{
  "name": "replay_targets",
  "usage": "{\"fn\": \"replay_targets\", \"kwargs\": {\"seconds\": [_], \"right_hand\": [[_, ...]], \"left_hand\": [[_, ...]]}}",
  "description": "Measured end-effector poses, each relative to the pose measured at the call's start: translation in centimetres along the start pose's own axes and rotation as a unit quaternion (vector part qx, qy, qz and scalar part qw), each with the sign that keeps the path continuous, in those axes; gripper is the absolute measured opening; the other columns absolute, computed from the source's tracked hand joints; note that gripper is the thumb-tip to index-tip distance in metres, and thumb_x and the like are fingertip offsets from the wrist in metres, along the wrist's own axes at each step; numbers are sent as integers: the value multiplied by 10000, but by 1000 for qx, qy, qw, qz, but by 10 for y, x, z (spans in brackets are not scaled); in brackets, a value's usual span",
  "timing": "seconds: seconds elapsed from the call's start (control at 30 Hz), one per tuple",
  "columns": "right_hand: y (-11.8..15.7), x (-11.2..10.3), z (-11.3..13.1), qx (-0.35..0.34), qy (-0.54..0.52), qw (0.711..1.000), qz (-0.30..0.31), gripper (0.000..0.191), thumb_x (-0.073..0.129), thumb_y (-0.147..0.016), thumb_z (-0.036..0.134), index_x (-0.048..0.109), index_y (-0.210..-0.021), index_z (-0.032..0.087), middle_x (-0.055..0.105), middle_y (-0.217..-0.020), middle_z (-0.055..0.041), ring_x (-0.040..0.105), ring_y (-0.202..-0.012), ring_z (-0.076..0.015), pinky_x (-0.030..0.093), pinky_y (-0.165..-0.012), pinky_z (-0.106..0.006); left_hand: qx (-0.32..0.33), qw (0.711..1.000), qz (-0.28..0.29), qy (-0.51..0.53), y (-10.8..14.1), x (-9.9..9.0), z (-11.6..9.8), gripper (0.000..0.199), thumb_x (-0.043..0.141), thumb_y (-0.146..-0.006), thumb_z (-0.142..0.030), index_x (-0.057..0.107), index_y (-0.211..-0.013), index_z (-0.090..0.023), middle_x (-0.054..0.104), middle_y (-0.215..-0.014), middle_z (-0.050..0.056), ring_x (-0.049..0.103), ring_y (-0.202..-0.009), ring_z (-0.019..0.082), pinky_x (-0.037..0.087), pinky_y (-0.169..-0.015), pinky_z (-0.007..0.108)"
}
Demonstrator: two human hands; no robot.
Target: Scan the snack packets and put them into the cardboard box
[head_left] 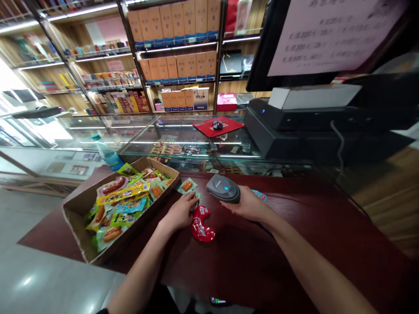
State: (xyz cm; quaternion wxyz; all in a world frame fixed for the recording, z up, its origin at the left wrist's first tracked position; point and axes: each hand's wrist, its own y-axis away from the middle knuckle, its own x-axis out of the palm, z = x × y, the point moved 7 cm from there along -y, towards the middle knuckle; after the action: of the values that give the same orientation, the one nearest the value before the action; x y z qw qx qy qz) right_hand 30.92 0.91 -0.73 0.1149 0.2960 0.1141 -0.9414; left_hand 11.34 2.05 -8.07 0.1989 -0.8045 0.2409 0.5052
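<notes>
My right hand (250,205) is wrapped round the handle of a grey barcode scanner (223,188), which has a lit blue spot on top. Below and left of the scanner head lies a shiny red C-shaped packet (202,226) on the dark red counter. My left hand (181,211) is at this packet's left edge, fingers curled downward. What the left fingertips pinch, if anything, is hidden. Just beyond them lies a small clear-and-green sausage snack packet (187,186). A blue packet (260,195) shows partly behind my right hand.
At left, an open cardboard box (77,235) holds several snack packets. Behind it stands a blue-labelled bottle (109,155). A glass display case (140,135) carries a red mat (204,126) with a mouse (218,125). A monitor (258,65) and dark machine (294,135) occupy the right.
</notes>
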Motion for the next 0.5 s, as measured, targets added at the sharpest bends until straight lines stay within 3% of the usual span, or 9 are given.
{"fn": "replay_targets", "kwargs": {"seconds": [0.13,0.2,0.27,0.33,0.4,0.47,0.5], "right_hand": [[-1,3,0,3,-11,1000,-10,257,691,-709,271,706,-946,173,719,-680,-33,681,-688,-218,513,-609,-282],[0,2,2,11,-13,1000,-22,263,705,-700,280,709,-945,186,720,-679,-29,686,-690,-220,517,-610,-286],[4,0,4,20,-6,999,-33,256,709,-702,292,710,-937,190,721,-681,-29,690,-696,-221,519,-613,-285],[11,-1,9,28,3,999,-43,246,698,-720,304,707,-937,188,719,-680,-29,693,-703,-218,521,-621,-283],[22,0,17,36,6,998,-49,241,682,-741,316,703,-941,184,715,-673,-28,693,-695,-213,524,-627,-285],[35,4,27,47,1,998,-52,246,672,-756,324,702,-952,179,711,-662,-30,689,-677,-209,526,-630,-288],[41,7,32,53,-2,997,-56,251,669,-762,326,702,-961,176,710,-657,-32,687,-668,-207,527,-629,-289]], "left_hand": [[4,1000,-27,3,-9,-5,-2,557,569,-660,-68,656,-1202,-161,588,-1315,133,525,-1218,294,422,-1047,412],[-10,996,-68,59,-14,-11,1,479,598,-672,-100,691,-1135,-175,644,-1228,120,573,-1144,290,436,-1022,407],[-66,975,-131,169,-17,-19,14,394,615,-712,-153,707,-1094,-181,680,-1159,109,613,-1080,277,446,-1003,407],[-143,912,-181,340,-15,-22,31,309,609,-781,-258,715,-1054,-158,707,-1082,117,652,-1001,269,482,-949,417],[-194,811,-184,520,-12,-18,40,319,629,-800,-366,716,-995,-128,723,-1009,127,680,-910,259,520,-874,417],[-205,720,-169,641,-8,-17,39,351,733,-726,-392,711,-938,-113,734,-941,121,692,-839,236,537,-831,393],[-202,690,-166,675,-6,-20,36,368,788,-671,-370,709,-919,-110,736,-914,113,693,-819,222,538,-829,378]]}}
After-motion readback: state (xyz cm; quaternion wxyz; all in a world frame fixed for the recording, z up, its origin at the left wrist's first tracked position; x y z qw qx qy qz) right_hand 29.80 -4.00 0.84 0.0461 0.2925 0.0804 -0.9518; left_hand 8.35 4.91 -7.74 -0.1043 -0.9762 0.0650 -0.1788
